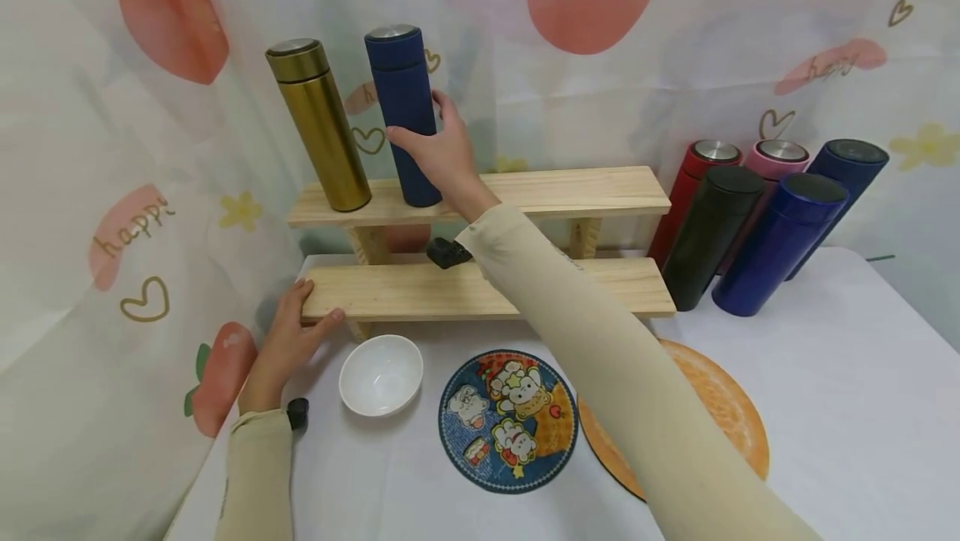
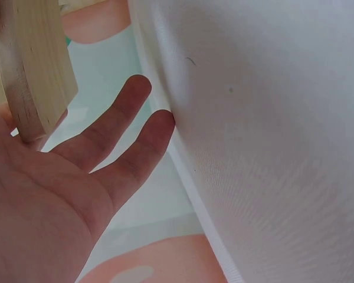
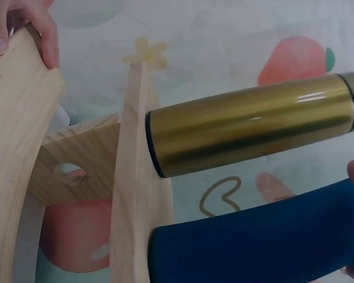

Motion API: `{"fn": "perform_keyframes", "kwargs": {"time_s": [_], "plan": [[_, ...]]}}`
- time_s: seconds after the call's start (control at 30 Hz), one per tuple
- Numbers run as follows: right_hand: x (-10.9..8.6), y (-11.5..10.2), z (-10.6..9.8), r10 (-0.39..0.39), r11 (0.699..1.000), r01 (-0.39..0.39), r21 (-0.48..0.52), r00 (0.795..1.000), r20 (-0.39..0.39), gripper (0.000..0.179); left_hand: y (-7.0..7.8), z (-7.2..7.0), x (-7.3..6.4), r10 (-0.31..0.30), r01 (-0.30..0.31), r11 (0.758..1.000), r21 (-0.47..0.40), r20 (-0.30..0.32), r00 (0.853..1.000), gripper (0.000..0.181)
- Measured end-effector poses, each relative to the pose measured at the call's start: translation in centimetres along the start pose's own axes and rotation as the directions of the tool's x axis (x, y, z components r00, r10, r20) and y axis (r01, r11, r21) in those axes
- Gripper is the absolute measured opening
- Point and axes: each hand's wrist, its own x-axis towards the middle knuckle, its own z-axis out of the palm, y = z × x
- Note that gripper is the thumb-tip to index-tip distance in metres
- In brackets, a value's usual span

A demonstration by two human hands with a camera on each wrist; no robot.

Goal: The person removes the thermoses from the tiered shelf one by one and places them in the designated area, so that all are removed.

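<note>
My right hand (image 1: 442, 149) holds a navy blue thermos (image 1: 403, 87) around its middle, thumb on one side and fingers on the other. The thermos stands upright at the left part of the upper tier of a two-tier wooden shelf (image 1: 555, 191), its base at the board. Just left of it a gold thermos (image 1: 322, 132) stands on the same tier; both also show in the right wrist view. My left hand (image 1: 288, 341) grips the left end of the lower board (image 1: 420, 291), and two of its fingers (image 2: 130, 159) stretch out past the wood in the left wrist view.
Right of the shelf stand a red thermos (image 1: 678, 199), a pink one (image 1: 780, 153), a black one (image 1: 708, 241) and two blue ones. In front lie a white bowl (image 1: 381, 376), a round cartoon mat (image 1: 508, 422) and an orange round mat (image 1: 720, 408), partly under my right sleeve.
</note>
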Motion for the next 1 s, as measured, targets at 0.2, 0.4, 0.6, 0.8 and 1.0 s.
{"fn": "perform_keyframes", "kwargs": {"time_s": [0.2, 0.4, 0.6, 0.8, 1.0], "plan": [[0.6, -0.7, 0.3, 0.026, 1.000, -0.025, 0.018, 1.000, -0.018, 0.084, 0.1, 0.1, 0.1, 0.004, -0.004, 1.000, 0.012, -0.005, 1.000, 0.090], [1.1, -0.7, 0.6, 0.018, 1.000, -0.017, 0.007, 1.000, -0.025, 0.078, 0.2, 0.0, 0.0, -0.011, 0.011, 1.000, 0.015, 0.003, 1.000, 0.091], [1.1, -0.1, 0.0, -0.019, 1.000, 0.018, -0.012, 0.999, -0.033, 0.078, 0.5, 0.1, -0.2, -0.010, 0.010, 1.000, 0.007, 0.007, 1.000, 0.090], [0.7, 0.4, -1.0, -0.060, 0.998, 0.060, -0.007, 0.997, -0.046, 0.081, 0.6, 0.0, -0.3, -0.018, 0.019, 1.000, -0.008, 0.022, 1.000, 0.092], [0.1, 0.4, -1.9, -0.081, 0.997, 0.080, -0.009, 0.995, -0.055, 0.081, 0.4, -0.1, -0.2, -0.019, 0.019, 1.000, -0.001, 0.023, 1.000, 0.093]]}}
